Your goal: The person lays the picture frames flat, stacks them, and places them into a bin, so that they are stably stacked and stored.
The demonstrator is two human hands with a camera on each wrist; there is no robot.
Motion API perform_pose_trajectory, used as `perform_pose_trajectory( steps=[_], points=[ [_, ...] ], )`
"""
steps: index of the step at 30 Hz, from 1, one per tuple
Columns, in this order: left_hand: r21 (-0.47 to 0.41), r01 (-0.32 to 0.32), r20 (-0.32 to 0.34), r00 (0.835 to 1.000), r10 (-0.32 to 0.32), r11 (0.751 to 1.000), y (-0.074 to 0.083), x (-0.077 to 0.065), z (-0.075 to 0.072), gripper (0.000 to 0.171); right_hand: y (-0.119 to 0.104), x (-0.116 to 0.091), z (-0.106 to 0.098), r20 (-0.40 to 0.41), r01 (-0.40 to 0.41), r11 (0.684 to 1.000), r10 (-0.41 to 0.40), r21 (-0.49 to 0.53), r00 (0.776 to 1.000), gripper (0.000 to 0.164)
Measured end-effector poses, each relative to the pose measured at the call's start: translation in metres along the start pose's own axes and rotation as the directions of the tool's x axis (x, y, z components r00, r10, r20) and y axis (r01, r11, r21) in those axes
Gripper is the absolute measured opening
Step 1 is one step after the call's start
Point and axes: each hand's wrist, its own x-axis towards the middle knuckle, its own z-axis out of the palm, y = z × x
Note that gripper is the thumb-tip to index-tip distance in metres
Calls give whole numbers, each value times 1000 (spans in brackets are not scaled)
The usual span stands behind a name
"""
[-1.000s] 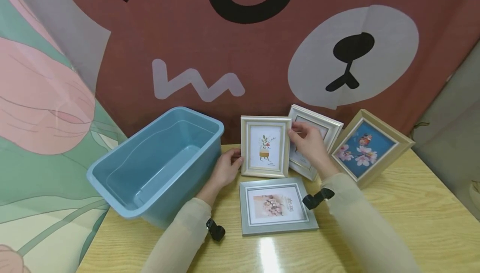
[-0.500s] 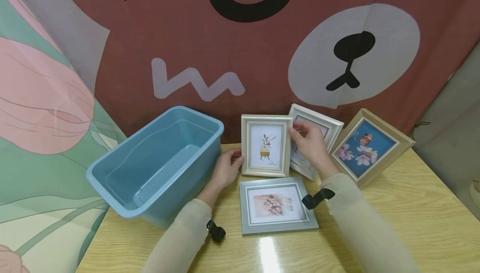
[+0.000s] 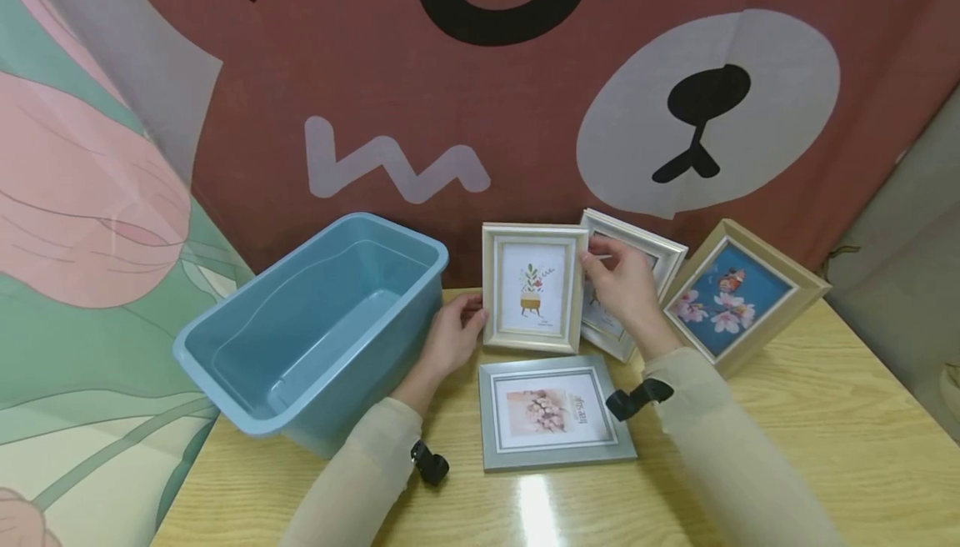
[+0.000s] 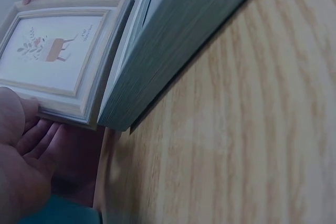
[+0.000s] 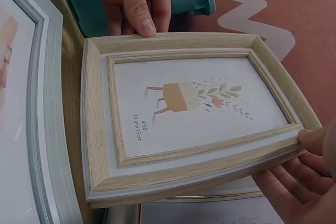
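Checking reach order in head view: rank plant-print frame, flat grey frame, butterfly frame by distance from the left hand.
From the left hand:
1. Plant-print frame, gripped at its left edge.
2. Flat grey frame, lying just right of the wrist.
3. Butterfly frame, far right, leaning.

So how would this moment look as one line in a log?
left hand: grips plant-print frame | right hand: grips same frame | blue bin: left | grey frame: flat

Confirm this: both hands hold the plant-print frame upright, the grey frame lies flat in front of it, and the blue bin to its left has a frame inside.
One thing is wrong: the blue bin is empty, as the head view shows. The rest stands: the left hand and right hand hold the plant-print frame upright, and the grey frame lies flat in front of it.
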Motion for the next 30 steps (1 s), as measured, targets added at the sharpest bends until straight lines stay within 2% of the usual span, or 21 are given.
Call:
perform_pose_trajectory(
  steps=[6,18,30],
  points=[
    [-34,-17,-8,1000,17,999,2,0,-2,33,-2,1,-1,-11,27,999,-27,22,1000,32],
    [-137,-71,7,997,73,988,2,-3,-3,36,-4,-1,-7,-15,13,999,-13,31,1000,34],
    [-153,-110,2,994,111,982,4,-6,-2,37,-11,-4,-14,-22,31,998,-30,49,999,32]
  ],
)
